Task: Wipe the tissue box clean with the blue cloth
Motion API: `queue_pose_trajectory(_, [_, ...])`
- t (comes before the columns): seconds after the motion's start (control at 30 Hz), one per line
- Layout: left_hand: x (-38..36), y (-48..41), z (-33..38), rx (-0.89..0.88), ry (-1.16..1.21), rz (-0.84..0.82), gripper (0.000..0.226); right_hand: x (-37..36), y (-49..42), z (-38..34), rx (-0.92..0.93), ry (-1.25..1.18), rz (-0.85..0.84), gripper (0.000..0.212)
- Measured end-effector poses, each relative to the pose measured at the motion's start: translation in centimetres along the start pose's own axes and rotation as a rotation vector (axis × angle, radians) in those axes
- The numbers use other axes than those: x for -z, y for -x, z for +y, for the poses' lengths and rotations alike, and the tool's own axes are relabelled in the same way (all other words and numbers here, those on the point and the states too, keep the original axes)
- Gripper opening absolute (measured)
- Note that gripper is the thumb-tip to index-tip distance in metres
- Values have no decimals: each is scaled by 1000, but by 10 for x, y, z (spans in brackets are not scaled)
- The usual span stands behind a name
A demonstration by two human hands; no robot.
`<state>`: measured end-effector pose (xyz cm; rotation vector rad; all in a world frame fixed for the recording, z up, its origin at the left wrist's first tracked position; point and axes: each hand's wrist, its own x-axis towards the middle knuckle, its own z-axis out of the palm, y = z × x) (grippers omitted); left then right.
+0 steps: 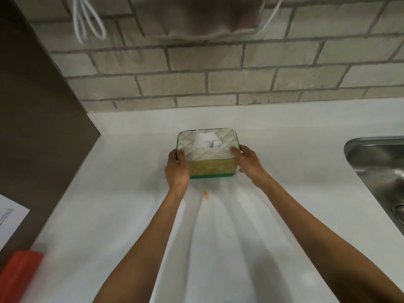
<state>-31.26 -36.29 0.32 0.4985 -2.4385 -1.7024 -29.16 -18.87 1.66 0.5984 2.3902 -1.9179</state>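
The tissue box point(209, 153) stands on the white counter point(284, 171) near the brick wall. It has a quilted pale lid, gold sides and a green base, and white tissue sticks up from its slot. My left hand point(177, 168) grips its left side, thumb on the lid. My right hand point(248, 164) grips its right side the same way. No blue cloth is in view.
A steel sink point(380, 165) is set into the counter at the right. A dark panel point(37, 119) rises on the left. A red object point(19, 274) lies at the near left corner, a paper sheet point(9, 217) beside it. A small yellow crumb point(206, 194) lies before the box.
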Motion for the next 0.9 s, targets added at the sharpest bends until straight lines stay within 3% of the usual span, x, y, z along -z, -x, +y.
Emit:
queue_pose_trajectory(0.33, [-30,-68,23,-28,-39,-9,40,-14,-72,-27,-30,37,-5,44])
queue_pose_trajectory(0.73, [-38,-88,22,-19,-69,-44,48,-23,-99,-30,-35,91,30,47])
queue_pose_trajectory(0.9, [-36,-85,27,28,-84,-74,60,-23,-93,-30,-95,76,33,68])
